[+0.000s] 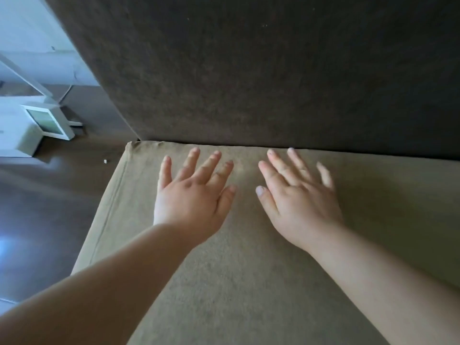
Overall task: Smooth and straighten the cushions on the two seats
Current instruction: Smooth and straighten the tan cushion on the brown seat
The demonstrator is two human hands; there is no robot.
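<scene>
Mostly a drag risk: both palms sit flat on the tan seat cushion (244,282), so if they push sideways or back with too much pressure the cover could bunch up instead of flattening, or the whole cushion could skew off the seat edge at the left seam. Left hand (193,195) is open, fingers spread, gripping nothing; right hand (300,197) likewise open and splayed, its outer fingers a bit blurred so contact there is unclear. Cushion lies directly under both hands and forearms, running from the near frame edge to the dark brown backrest (273,70). Fingertips point at the backrest and stop just short of the crease. Slight puckering shows at the far left corner, beyond the left hand. Only one seat is visible.
</scene>
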